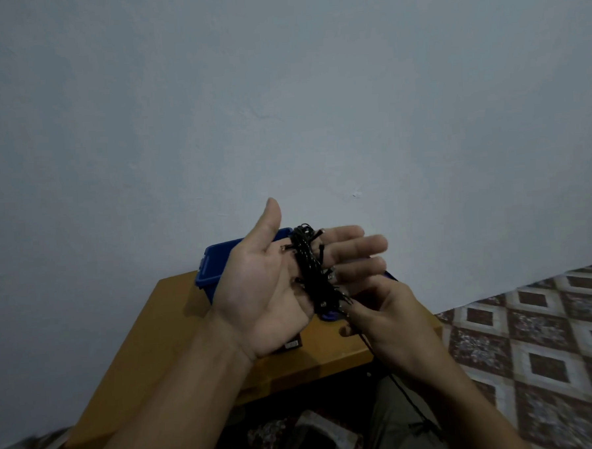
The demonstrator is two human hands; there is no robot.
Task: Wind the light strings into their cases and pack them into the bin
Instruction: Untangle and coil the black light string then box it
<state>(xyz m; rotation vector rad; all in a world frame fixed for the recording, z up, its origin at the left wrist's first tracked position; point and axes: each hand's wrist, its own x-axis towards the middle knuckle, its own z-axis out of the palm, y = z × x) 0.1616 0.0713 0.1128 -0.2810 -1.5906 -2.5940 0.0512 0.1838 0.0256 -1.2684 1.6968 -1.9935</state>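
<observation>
The left hand (263,287) is spread, the light string (308,261) coiled round its fingers. The right hand (389,322) pinches the loose run just below. A slack pull could let coils slip off.

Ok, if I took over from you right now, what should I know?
Left hand: open, palm up, light string looped round its fingers.
Right hand: pinches the string's loose run, which trails down past the table edge.
Blue bin: on the table, behind the hands.
Done: several loops wound.
Left: wind the rest, case it (no case clearly visible), pack it in the bin.
</observation>
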